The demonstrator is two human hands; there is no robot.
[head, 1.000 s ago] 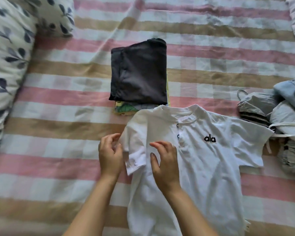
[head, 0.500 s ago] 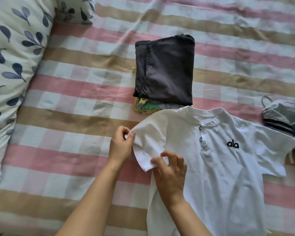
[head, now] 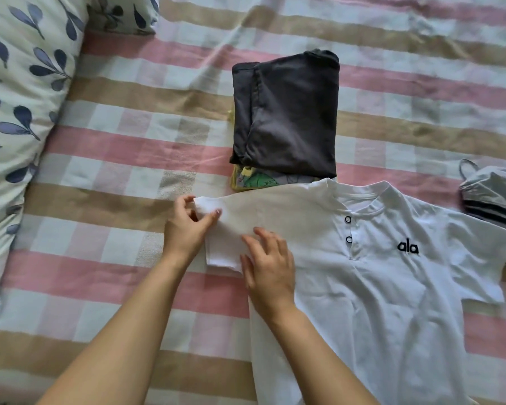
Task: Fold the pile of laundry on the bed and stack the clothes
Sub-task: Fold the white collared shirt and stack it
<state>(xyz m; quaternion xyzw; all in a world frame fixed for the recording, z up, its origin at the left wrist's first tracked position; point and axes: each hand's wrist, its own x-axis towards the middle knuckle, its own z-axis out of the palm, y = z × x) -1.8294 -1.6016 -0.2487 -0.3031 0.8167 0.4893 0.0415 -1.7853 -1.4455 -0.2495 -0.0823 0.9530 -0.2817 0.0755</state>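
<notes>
A white short-sleeved shirt [head: 371,287] with a black logo lies face up on the striped bedspread. My left hand [head: 187,229] pinches the outer edge of its left sleeve [head: 225,249], which is stretched out flat to the left. My right hand [head: 268,276] rests flat, fingers spread, on the shirt where that sleeve meets the body. Just beyond the collar sits a stack of folded clothes [head: 287,118], a dark grey garment on top and a green-and-yellow printed one [head: 253,179] showing beneath it.
A leaf-patterned pillow [head: 15,112] fills the left side. Unfolded grey clothes [head: 491,194] lie bunched at the right edge. The pink, tan and white striped bedspread [head: 123,159] stretches between pillow and stack.
The left sleeve was curled up between both hands; now it is pulled out flat to the left. My right hand let go of the hem and lies flat on the shirt.
</notes>
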